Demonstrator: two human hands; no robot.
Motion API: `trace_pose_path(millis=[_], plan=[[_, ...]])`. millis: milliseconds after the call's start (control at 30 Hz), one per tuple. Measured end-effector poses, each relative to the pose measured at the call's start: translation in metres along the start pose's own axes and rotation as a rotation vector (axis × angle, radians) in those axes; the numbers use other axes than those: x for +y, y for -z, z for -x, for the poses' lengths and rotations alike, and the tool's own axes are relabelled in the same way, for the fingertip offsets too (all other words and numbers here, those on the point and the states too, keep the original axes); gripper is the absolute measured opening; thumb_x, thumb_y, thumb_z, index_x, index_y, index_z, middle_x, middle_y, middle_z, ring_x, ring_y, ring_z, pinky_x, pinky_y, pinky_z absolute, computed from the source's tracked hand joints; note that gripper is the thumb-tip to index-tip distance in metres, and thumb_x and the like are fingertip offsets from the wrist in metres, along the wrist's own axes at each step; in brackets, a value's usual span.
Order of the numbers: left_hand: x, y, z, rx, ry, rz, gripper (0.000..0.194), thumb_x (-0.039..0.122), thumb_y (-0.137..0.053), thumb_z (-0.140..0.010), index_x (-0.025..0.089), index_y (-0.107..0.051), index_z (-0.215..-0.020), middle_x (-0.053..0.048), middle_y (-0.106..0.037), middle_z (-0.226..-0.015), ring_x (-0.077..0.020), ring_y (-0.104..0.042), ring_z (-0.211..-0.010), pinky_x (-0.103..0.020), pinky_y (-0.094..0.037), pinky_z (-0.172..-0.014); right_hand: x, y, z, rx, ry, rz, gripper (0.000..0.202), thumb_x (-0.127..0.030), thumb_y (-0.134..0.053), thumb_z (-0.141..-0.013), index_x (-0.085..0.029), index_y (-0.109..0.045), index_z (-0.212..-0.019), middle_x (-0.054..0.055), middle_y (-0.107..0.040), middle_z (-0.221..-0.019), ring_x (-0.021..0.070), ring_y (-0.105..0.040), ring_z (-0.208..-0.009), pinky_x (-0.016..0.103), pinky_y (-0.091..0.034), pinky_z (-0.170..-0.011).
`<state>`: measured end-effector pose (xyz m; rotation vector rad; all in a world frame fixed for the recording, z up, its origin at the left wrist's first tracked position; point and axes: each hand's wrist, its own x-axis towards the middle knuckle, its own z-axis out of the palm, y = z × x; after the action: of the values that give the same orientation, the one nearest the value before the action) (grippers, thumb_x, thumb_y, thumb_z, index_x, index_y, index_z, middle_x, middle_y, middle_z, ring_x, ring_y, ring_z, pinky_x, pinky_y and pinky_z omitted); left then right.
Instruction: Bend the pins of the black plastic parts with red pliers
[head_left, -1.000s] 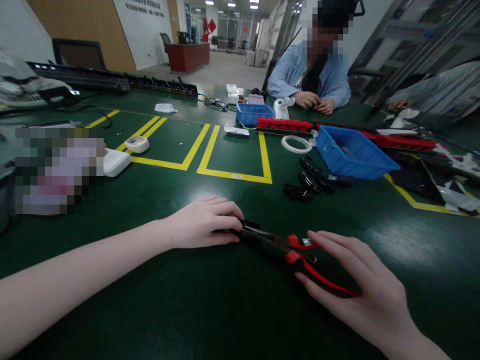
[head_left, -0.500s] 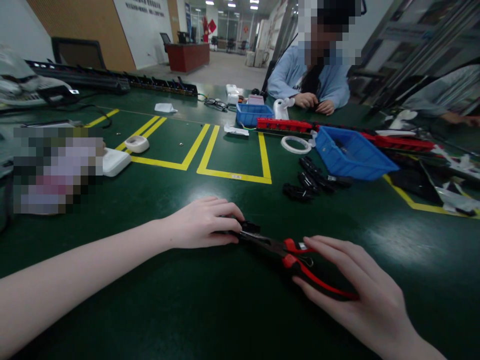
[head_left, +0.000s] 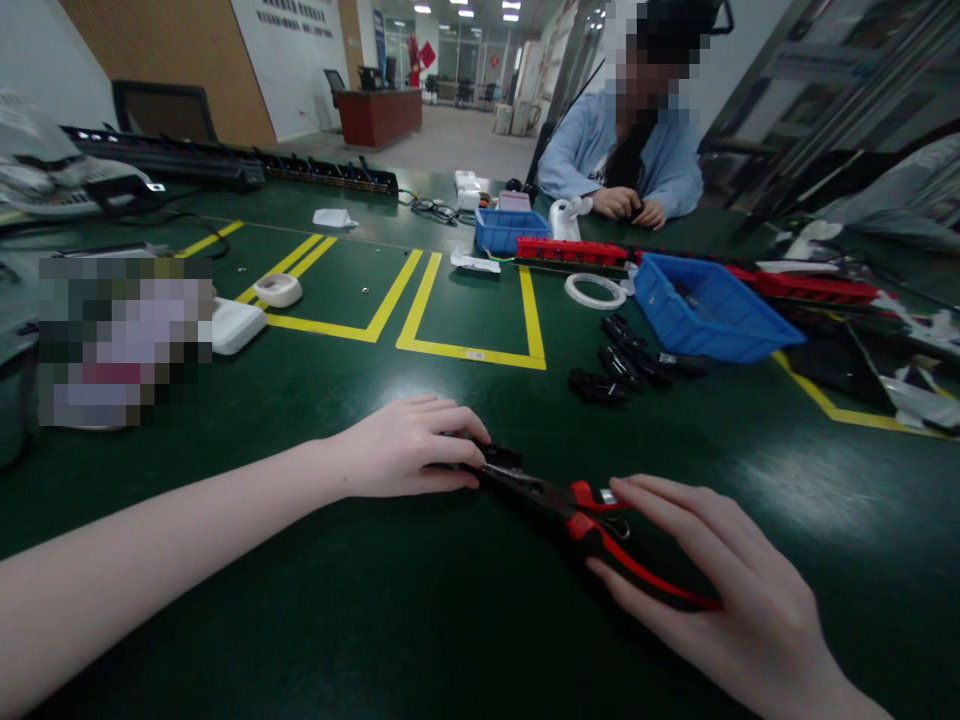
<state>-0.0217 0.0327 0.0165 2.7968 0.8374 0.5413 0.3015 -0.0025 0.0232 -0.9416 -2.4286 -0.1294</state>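
My right hand (head_left: 720, 580) is wrapped round the red and black handles of a pair of needle-nose pliers (head_left: 551, 495). The handles are somewhat spread, and the jaws point left. At the jaw tips, my left hand (head_left: 420, 447) grips a small black plastic part (head_left: 504, 456), most of it covered by the fingers. The jaws touch or overlap this part; whether they clamp it is hidden. Beyond the pliers lie several black plastic parts (head_left: 630, 358) in a loose pile on the green table (head_left: 360, 610).
Behind the pile sits a blue bin (head_left: 712, 310), with a white tape roll (head_left: 595, 291) to its left. A long red rail (head_left: 574, 250) and a smaller blue bin (head_left: 510, 230) lie farther back. Yellow tape (head_left: 472, 355) marks the table. Across it sits a person in light blue (head_left: 570, 155).
The view has shifted very slightly. Both hands, the pliers and the black part keep nearly the same positions.
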Motion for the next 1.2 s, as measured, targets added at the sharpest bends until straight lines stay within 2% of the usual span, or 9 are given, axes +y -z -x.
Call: trace_pose_path(millis=[433, 567, 767, 1000, 1200], plan=[[-0.002, -0.001, -0.001, -0.013, 0.003, 0.023, 0.017, 0.029, -0.058, -0.096, 0.020, -0.066, -0.107, -0.006, -0.063, -0.122, -0.0198, -0.062, -0.102, -0.032, -0.048, -0.083, 0.006, 0.000, 0.002, -0.001, 0.039, 0.007, 0.046, -0.034, -0.068, -0.086, -0.020, -0.057, -0.129, 0.010, -0.067, -0.116, 0.0259, -0.068, -0.099, 0.041, -0.057, -0.082], [-0.003, -0.001, -0.001, -0.011, 0.025, 0.073, 0.019, 0.029, -0.057, -0.096, 0.019, -0.064, -0.110, -0.006, -0.064, -0.120, -0.0194, -0.062, -0.102, -0.032, -0.048, -0.085, 0.009, 0.004, 0.003, -0.016, -0.015, 0.005, 0.045, -0.033, -0.067, -0.087, -0.022, -0.057, -0.129, 0.010, -0.067, -0.117, 0.0271, -0.068, -0.098, 0.044, -0.057, -0.082], [-0.004, -0.001, -0.001, -0.010, 0.016, 0.078, 0.017, 0.028, -0.057, -0.096, 0.020, -0.065, -0.109, -0.007, -0.064, -0.120, -0.0201, -0.062, -0.103, -0.033, -0.048, -0.085, 0.013, 0.001, 0.004, 0.036, -0.031, -0.040, 0.048, -0.034, -0.069, -0.085, -0.026, -0.057, -0.130, 0.009, -0.067, -0.116, 0.0278, -0.069, -0.097, 0.045, -0.058, -0.081], [-0.003, -0.001, -0.001, -0.014, 0.013, 0.065, 0.018, 0.027, -0.057, -0.095, 0.020, -0.066, -0.109, -0.007, -0.064, -0.120, -0.0206, -0.061, -0.103, -0.033, -0.049, -0.083, 0.003, 0.003, 0.000, 0.023, -0.068, -0.058, 0.045, -0.033, -0.070, -0.084, -0.024, -0.058, -0.127, 0.009, -0.067, -0.116, 0.0274, -0.069, -0.099, 0.043, -0.058, -0.084], [-0.003, -0.001, -0.001, -0.011, 0.026, 0.088, 0.019, 0.027, -0.058, -0.095, 0.020, -0.065, -0.111, -0.007, -0.064, -0.119, -0.0203, -0.062, -0.103, -0.033, -0.049, -0.084, 0.008, 0.004, 0.002, 0.060, -0.124, -0.037, 0.046, -0.033, -0.071, -0.083, -0.024, -0.058, -0.127, 0.009, -0.067, -0.116, 0.0275, -0.069, -0.099, 0.045, -0.057, -0.088]])
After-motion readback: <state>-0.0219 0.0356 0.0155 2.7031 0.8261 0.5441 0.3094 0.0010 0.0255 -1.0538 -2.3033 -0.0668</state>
